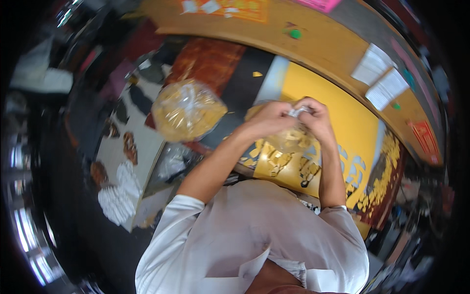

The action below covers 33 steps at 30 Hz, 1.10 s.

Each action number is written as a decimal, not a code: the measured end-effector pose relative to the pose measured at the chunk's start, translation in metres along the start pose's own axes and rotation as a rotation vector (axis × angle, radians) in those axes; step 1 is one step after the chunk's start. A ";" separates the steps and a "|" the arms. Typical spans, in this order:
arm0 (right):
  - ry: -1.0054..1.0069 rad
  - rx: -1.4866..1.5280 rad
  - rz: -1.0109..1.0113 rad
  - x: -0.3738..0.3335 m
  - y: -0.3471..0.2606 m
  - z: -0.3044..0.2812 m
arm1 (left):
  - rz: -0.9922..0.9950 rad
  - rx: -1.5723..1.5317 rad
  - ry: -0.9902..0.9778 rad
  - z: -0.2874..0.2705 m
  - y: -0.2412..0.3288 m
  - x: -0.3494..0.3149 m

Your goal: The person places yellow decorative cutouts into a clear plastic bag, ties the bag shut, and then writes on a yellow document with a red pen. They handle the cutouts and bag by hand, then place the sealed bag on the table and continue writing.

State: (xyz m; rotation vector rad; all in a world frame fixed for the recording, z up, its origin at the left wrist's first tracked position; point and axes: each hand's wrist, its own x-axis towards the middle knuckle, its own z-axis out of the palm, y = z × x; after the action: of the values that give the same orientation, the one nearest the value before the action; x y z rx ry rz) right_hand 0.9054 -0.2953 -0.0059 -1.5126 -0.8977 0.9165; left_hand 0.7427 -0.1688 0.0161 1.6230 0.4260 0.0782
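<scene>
Both my hands meet over the yellow sheet (338, 108) on the bench. My left hand (274, 116) and my right hand (317, 117) pinch the gathered neck of a clear plastic bag (290, 140). Yellow pieces show through the bag, which hangs below my fingers and is partly hidden by my left hand. To the left sits a second clear bag (188, 111), full of yellow pieces and closed at its top. Loose yellow cut pieces (279, 161) lie on the sheet close to my body, beside cut-out openings.
More yellow scraps (384, 171) are heaped at the bench's right end. A wooden ledge (323, 54) runs along the back, with white papers (381, 76) on it. White gloves (119, 196) and brown pieces (129, 147) lie on a pale board at left. Crumpled clear plastic (174, 161) is near my left forearm.
</scene>
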 end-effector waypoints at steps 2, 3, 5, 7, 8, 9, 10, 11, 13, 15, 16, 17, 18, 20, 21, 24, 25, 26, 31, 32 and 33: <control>-0.037 0.158 -0.046 -0.003 0.004 0.008 | 0.021 0.136 0.151 0.006 -0.001 -0.007; -0.054 0.221 -0.085 -0.003 0.005 0.010 | 0.024 0.189 0.254 0.008 -0.002 -0.010; -0.131 0.101 0.018 -0.003 0.006 0.012 | 0.048 0.273 0.375 0.011 -0.005 -0.016; -0.183 0.031 0.088 -0.002 0.007 0.011 | 0.108 0.314 0.473 0.014 -0.007 -0.024; -0.186 0.017 0.125 0.000 0.008 0.011 | 0.161 0.324 0.533 0.015 -0.008 -0.028; -0.129 -0.044 0.202 0.003 0.009 0.011 | 0.238 0.332 0.596 0.013 -0.009 -0.031; -0.135 0.092 0.110 0.005 0.012 0.014 | 0.269 0.312 0.664 0.009 -0.011 -0.036; -0.081 0.181 0.059 0.008 0.015 0.018 | 0.322 0.290 0.734 0.002 -0.013 -0.042; 0.012 0.365 -0.017 0.014 0.021 0.030 | 0.409 0.364 0.873 -0.024 -0.023 -0.062; 0.085 0.572 -0.057 0.019 0.023 0.042 | 0.414 0.402 1.082 -0.057 -0.039 -0.090; 0.129 0.684 -0.068 0.018 0.022 0.046 | 0.339 0.453 1.147 -0.084 -0.048 -0.104; 0.158 0.675 -0.077 0.018 0.019 0.049 | 0.173 0.434 1.173 -0.107 -0.057 -0.121; 0.138 0.688 -0.111 0.016 0.014 0.052 | 0.001 0.433 1.179 -0.127 -0.067 -0.136; 0.122 0.634 -0.179 0.013 -0.001 0.058 | -0.105 0.550 1.052 -0.160 -0.083 -0.157; 0.109 0.569 -0.162 0.011 -0.010 0.062 | -0.192 0.602 0.983 -0.171 -0.091 -0.160; 0.022 0.433 -0.136 0.012 -0.041 0.077 | -0.135 0.679 0.857 -0.190 -0.106 -0.152; -0.028 0.453 -0.160 0.014 -0.052 0.082 | -0.095 0.713 0.825 -0.195 -0.109 -0.148; -0.093 0.479 -0.178 0.018 -0.062 0.087 | -0.028 0.751 0.845 -0.199 -0.111 -0.141; -0.213 0.553 -0.139 0.038 -0.075 0.128 | 0.107 0.432 0.705 -0.237 -0.111 -0.126; -0.211 0.508 -0.126 0.040 -0.071 0.139 | 0.053 0.208 0.649 -0.244 -0.109 -0.128; -0.261 0.497 -0.132 0.046 -0.068 0.152 | -0.030 -0.019 0.584 -0.251 -0.107 -0.129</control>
State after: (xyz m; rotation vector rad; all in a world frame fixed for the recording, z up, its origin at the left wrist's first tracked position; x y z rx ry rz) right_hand 0.7826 -0.1842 0.0421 -0.9142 -0.8612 1.1555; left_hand 0.5236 0.0318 -0.0356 1.5577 0.8915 0.5394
